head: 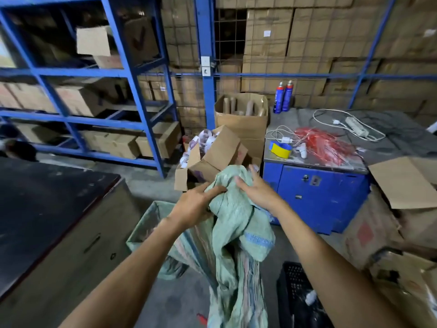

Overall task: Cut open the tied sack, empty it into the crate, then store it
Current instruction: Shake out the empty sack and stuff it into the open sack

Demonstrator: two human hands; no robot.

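Green woven plastic, crumpled and limp — the pale green sack [236,223] hangs bunched in mid-air in front of the person, its loose lower part trailing down toward the floor. The left hand [196,204] grips a fold near the top, fingers curled into the fabric; the right hand [257,190] closes on the gathered upper edge just beside it, thumb and fingers pressed around the cloth. Behind the sack, low on the left, another green woven bag [146,223] stands open-mouthed. A black perforated plastic crate [295,280] sits on the floor at lower right, with something small and white inside that is too blurred to tell. Beyond the hands lies a tipped cardboard box [212,157]. To the right stands a blue metal cabinet [316,192] — on its grey top rest a yellow-and-blue tape roll [281,149] and a bundle of red strings [324,143].
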